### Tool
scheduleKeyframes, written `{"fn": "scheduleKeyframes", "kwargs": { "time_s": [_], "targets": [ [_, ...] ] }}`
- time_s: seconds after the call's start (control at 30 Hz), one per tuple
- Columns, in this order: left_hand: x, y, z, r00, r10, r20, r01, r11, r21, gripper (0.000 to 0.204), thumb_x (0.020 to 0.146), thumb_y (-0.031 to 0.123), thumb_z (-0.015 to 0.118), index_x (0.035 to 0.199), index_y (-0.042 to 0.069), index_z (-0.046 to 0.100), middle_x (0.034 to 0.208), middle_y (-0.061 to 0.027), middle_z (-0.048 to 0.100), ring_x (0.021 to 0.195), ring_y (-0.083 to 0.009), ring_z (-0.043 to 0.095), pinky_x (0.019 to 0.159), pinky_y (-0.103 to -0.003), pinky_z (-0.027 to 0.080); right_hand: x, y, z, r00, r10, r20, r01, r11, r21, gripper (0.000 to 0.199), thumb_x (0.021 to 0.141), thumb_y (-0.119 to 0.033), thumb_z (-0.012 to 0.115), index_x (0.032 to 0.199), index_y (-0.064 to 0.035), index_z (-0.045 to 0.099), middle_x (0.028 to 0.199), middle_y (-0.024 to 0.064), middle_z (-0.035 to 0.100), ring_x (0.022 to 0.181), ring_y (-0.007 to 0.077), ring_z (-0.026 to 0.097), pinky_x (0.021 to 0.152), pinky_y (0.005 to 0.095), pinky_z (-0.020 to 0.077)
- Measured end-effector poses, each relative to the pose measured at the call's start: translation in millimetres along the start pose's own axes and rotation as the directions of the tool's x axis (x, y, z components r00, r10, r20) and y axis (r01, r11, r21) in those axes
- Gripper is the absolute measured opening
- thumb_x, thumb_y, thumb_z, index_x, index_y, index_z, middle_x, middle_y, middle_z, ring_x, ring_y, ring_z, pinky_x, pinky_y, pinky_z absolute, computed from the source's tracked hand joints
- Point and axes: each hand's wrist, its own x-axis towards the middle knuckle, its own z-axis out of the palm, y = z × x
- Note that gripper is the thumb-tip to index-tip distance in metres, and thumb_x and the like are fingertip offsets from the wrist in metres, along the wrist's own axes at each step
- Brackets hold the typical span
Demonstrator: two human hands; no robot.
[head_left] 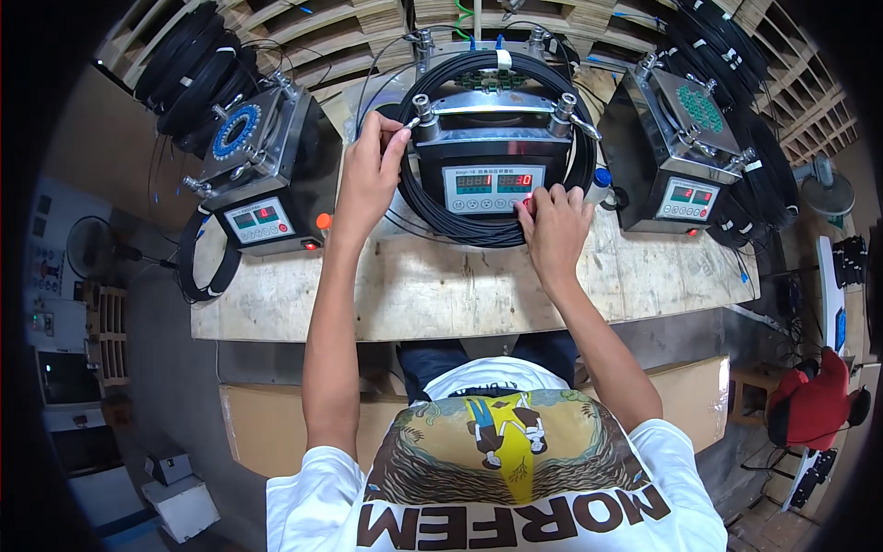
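Observation:
My left hand [372,156] is closed on a small metal clamp lever [413,123] at the front left post of the middle bench machine [492,147]. My right hand [558,230] is at the lower right of that machine's control panel [485,189]. Its fingers are loosely bent and apart, with thumb and forefinger by a red-lit button; it seems to hold nothing. A large coil of black cable [441,221] hangs around the front of the machine, passing under my right hand. Green connectors [492,81] line the machine's top plate, partly hidden behind the coil and bar.
Similar machines stand either side: one with a blue ring [236,132], one with a green round plate [701,109]. Black cable coils [189,74] hang behind. An orange-capped bottle [324,223] and a blue-capped bottle [602,179] stand on the wooden bench [441,299]. A red-covered chair [814,405] is at right.

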Motion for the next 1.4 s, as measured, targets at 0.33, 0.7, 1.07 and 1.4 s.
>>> {"fn": "scheduleKeyframes", "kwargs": {
  "time_s": [0.33, 0.7, 1.07, 1.4],
  "targets": [
    [-2, 3, 1, 1.000, -0.004, -0.018, 0.005, 1.000, 0.019, 0.019, 0.101, 0.015, 0.057, 0.100, -0.003, 0.053, 0.074, -0.0125, 0.060, 0.064, -0.0192, 0.055, 0.060, -0.034, 0.044, 2, -15, -2, 0.996, 0.065, 0.061, -0.061, 0.995, -0.076, 0.017, 0.087, -0.022, 0.070, 0.091, -0.0063, 0.066, 0.088, 0.0088, 0.054, 0.090, 0.0264, 0.049, 0.077, 0.0427, 0.0335],
    [-5, 10, -1, 1.000, -0.021, -0.022, 0.023, 0.995, 0.097, 0.018, 0.102, 0.014, 0.057, 0.106, -0.003, 0.056, 0.077, -0.0147, 0.060, 0.068, -0.0251, 0.058, 0.064, -0.037, 0.047, -5, -10, -9, 1.000, 0.012, 0.004, -0.013, 0.999, 0.050, 0.016, 0.087, -0.020, 0.069, 0.087, -0.0057, 0.062, 0.090, 0.0089, 0.051, 0.090, 0.0267, 0.048, 0.078, 0.0425, 0.0343],
    [-129, -25, 67, 0.821, -0.364, -0.440, 0.180, 0.897, -0.405, 0.047, 0.110, 0.027, 0.039, 0.150, 0.002, 0.036, 0.140, -0.0108, 0.048, 0.124, -0.0171, 0.050, 0.108, -0.032, 0.038, -54, 25, -3, 0.790, 0.566, 0.234, -0.428, 0.238, 0.872, 0.028, 0.105, -0.016, 0.051, 0.126, 0.0029, 0.049, 0.096, 0.0104, 0.057, 0.078, 0.0135, 0.059, 0.069, 0.0277, 0.0513],
    [-120, -9, 84, 0.794, -0.591, -0.142, 0.298, 0.582, -0.756, 0.054, 0.111, 0.035, 0.034, 0.156, 0.005, 0.029, 0.141, -0.0092, 0.051, 0.114, -0.0169, 0.053, 0.103, -0.032, 0.039, -11, 47, 12, 0.836, 0.545, 0.067, -0.375, 0.478, 0.794, 0.030, 0.106, -0.016, 0.046, 0.130, 0.0011, 0.051, 0.092, 0.0073, 0.059, 0.071, 0.0128, 0.052, 0.067, 0.0286, 0.0437]
  ]
}}
